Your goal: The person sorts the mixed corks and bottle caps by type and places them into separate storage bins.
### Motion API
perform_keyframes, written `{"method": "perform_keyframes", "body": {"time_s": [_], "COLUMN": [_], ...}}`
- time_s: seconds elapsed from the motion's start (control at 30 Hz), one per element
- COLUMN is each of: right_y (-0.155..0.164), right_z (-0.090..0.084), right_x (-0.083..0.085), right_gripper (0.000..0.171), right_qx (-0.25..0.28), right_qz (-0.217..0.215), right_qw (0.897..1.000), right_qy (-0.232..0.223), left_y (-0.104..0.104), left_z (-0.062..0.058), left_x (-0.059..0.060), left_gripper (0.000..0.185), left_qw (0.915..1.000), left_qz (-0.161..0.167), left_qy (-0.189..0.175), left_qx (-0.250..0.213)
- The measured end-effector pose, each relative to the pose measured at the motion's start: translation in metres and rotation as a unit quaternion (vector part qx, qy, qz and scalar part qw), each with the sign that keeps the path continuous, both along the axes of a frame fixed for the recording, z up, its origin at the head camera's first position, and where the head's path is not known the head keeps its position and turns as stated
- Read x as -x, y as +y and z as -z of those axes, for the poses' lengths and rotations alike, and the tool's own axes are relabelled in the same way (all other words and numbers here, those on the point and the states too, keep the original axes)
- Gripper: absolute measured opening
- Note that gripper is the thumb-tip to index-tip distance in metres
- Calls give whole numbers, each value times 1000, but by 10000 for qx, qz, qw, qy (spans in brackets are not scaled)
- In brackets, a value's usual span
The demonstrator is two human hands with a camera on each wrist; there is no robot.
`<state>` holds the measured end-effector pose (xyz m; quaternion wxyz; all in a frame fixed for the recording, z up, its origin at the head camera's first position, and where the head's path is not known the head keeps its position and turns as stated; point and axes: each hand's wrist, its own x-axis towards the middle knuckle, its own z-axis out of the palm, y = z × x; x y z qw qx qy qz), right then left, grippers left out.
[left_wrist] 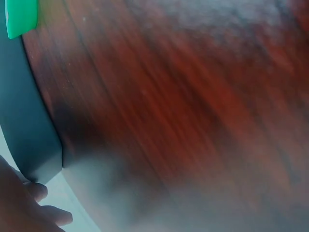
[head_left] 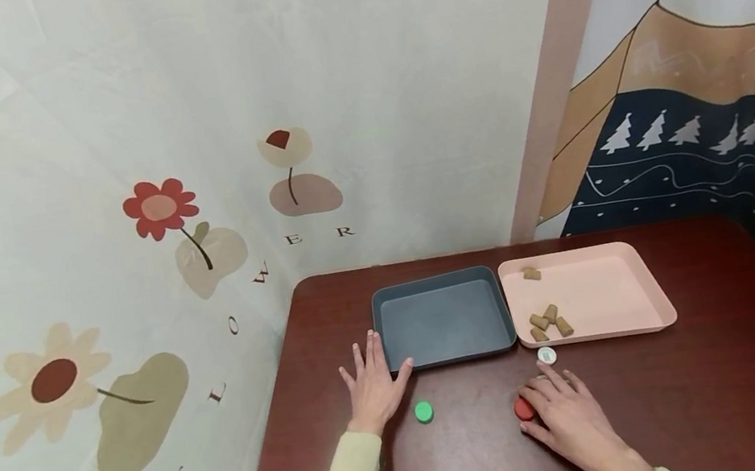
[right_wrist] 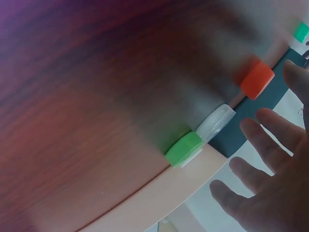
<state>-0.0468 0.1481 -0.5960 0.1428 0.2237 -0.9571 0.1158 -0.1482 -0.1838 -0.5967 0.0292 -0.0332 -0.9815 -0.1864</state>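
My left hand point(head_left: 374, 395) lies with fingers spread at the near left corner of the dark blue tray point(head_left: 447, 355). Close to its right sits a green cap point(head_left: 424, 412) on the table. My right hand point(head_left: 571, 414) hovers by a red cap point(head_left: 523, 409), its index finger overlapping the cap in the head view. From the right wrist, the fingers look loosely bent and apart, with a gap to the red cap point(right_wrist: 258, 80). A clear cap point(right_wrist: 216, 123) and a second green cap point(right_wrist: 185, 149) stand in a row with it. A white disc point(head_left: 546, 355) shows just beyond the right fingertips.
To the right of the dark blue tray stands a pink tray point(head_left: 600, 300). Several brown corks point(head_left: 551, 314) lie along its left side. The dark wooden table point(head_left: 726, 362) meets a patterned cloth point(head_left: 407, 141) behind.
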Motion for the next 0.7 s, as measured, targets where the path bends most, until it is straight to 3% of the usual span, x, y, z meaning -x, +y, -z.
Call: {"method": "perform_keyframes", "body": {"time_s": [0.17, 0.37, 0.7], "right_y": [-1, -1, -4], "right_z": [3, 6, 4], "right_x": [1, 2, 3], "right_gripper": [49, 48, 42], "right_qx": [-138, -105, 509], "right_qz": [-39, -218, -264], "right_qw": [9999, 9996, 9966], "right_qy": [-87, 144, 590], "left_y": [1, 2, 2], "left_z": [-1, 0, 0], "left_x": [-1, -1, 0], "left_gripper": [94, 97, 99], "left_qw": [10000, 9999, 9996], "left_qz": [-30, -59, -97], "left_qy": [-15, -108, -251], "left_qx": [-38, -42, -63]}}
